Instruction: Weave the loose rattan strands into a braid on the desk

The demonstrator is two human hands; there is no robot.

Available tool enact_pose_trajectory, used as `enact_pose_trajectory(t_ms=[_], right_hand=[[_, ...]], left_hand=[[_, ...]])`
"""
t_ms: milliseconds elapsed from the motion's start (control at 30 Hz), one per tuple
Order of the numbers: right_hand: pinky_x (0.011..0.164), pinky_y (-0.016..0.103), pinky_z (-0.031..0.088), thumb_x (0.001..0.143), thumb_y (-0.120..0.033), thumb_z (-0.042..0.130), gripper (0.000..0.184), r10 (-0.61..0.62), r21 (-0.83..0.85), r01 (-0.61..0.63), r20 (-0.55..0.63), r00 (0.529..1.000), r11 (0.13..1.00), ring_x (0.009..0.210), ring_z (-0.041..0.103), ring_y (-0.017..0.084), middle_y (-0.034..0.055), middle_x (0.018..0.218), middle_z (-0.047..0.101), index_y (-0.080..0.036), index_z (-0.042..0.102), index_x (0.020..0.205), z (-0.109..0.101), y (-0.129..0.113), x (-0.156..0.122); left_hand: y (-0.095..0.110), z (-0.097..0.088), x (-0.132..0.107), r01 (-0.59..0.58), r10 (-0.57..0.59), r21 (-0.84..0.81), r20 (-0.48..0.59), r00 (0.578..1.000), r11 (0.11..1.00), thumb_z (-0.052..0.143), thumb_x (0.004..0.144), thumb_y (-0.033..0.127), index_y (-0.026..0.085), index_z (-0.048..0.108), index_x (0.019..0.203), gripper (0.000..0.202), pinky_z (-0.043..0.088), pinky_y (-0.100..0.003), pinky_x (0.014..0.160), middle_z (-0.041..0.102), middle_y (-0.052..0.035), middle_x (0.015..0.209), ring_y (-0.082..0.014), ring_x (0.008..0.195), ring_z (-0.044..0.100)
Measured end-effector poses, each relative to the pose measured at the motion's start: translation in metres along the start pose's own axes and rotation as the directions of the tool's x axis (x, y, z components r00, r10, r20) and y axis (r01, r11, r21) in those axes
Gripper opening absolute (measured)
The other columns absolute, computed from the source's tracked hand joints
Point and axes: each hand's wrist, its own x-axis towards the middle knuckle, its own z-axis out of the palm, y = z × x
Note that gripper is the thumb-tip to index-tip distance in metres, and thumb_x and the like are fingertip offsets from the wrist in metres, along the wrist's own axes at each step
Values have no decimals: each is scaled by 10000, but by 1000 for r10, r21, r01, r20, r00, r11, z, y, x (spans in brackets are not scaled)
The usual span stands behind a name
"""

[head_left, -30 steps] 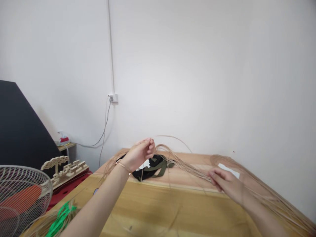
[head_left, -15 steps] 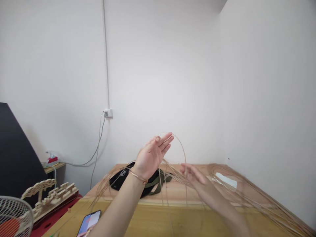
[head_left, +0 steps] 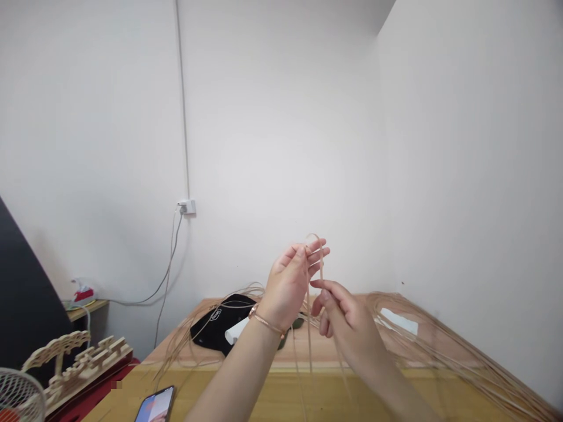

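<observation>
1. Head view, hands: the left hand [head_left: 288, 284], a thin gold-coloured bracelet [head_left: 265, 321] at its wrist, is raised and narrowly closed, with thumb and fingertips pinching thin pale cane strands [head_left: 309, 346]; a small loop of them stands just above the fingers;
2. The right hand [head_left: 347, 319] is just beside the left, its fingers half curled against the hanging strands; whether it grips them I cannot tell;
3. The strands hang from the left hand down towards the wooden table [head_left: 334, 392]; a loose sweep of cane [head_left: 444, 337] lies across its right side, around a white card [head_left: 398, 320];
4. Beyond the hands lies a black bag [head_left: 217, 325]; its small white badge is too small to read; a white object [head_left: 235, 331] touches it;
5. At the table's near left edge lies a smartphone [head_left: 155, 404], its screen lit; no writing can be read;
6. Further left stand a wooden tree-and-bridge model [head_left: 74, 363] and a fan guard [head_left: 17, 395]; a plug sits in a wall socket [head_left: 187, 206].
</observation>
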Motion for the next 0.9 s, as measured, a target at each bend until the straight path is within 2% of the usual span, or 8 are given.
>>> enact_pose_trajectory(t_ms=[100, 167, 367, 433, 533, 633, 800, 900], right_hand=[[476, 195, 401, 866, -406, 320, 315, -5, 19, 5, 26, 1000, 1000, 501, 499, 82, -4, 659, 537, -180, 489, 1006, 2, 0, -1], [469, 196, 410, 863, -411, 325, 322, 5, 92, -10, 52, 999, 996, 536, 514, 94, 4, 672, 538, -170, 485, 1004, 5, -1, -2], [482, 206, 425, 863, -430, 317, 348, 28, 326, -72, 137, 990, 943, 519, 512, 87, 12, 653, 533, -140, 480, 963, 12, -3, -1], [497, 201, 423, 853, -415, 359, 319, 35, 355, -89, 157, 987, 931, 526, 525, 85, 10, 655, 541, -138, 478, 956, 12, -4, -1], [503, 191, 417, 825, -378, 432, 271, 66, 363, -132, 191, 979, 922, 510, 531, 75, -4, 634, 542, -136, 486, 934, 11, -4, 2], [496, 185, 414, 813, -375, 447, 263, 101, 338, -180, 238, 966, 924, 500, 529, 68, -6, 625, 543, -128, 502, 885, 8, 2, 5], [540, 197, 437, 811, -384, 446, 263, 136, 212, -218, 344, 929, 953, 539, 531, 64, 1, 671, 552, -131, 506, 855, -1, 24, 7], [551, 197, 441, 821, -390, 424, 275, 154, 132, -231, 428, 891, 964, 566, 545, 69, 8, 691, 556, -127, 504, 833, -8, 37, 8]], left_hand=[[-2, -1, -2, -11, 18, 103, -62, 998, 995, 515, 776, 298, 176, 548, 770, 127, 433, -230, 649, 576, -51, 1053, -118, 801, 566], [-3, -1, -3, -10, 30, 184, -106, 994, 983, 520, 764, 337, 186, 551, 788, 156, 393, -181, 481, 584, -41, 991, -79, 640, 528], [-8, -4, 1, -12, 111, 376, -243, 964, 927, 550, 721, 389, 181, 596, 831, 239, 323, -145, 356, 580, -23, 720, -82, 551, 483], [-10, -5, 5, -16, 139, 403, -277, 951, 915, 570, 707, 366, 163, 611, 825, 238, 337, -150, 358, 585, -26, 681, -88, 549, 503], [-9, -9, 15, -106, 235, 397, -292, 927, 912, 611, 674, 281, 129, 621, 724, 160, 428, -184, 458, 619, -44, 698, -97, 578, 555], [4, -16, 28, -182, 303, 362, -311, 901, 914, 631, 642, 237, 124, 623, 683, 121, 471, -229, 527, 638, -50, 710, -114, 593, 589], [47, -35, 44, -316, 494, 444, -375, 784, 838, 626, 624, 161, 121, 591, 610, 56, 492, -253, 572, 627, -25, 683, -106, 572, 596], [72, -50, 47, -324, 558, 509, -418, 717, 797, 593, 641, 89, 115, 564, 577, 75, 503, -270, 614, 596, -10, 638, -99, 562, 592]])
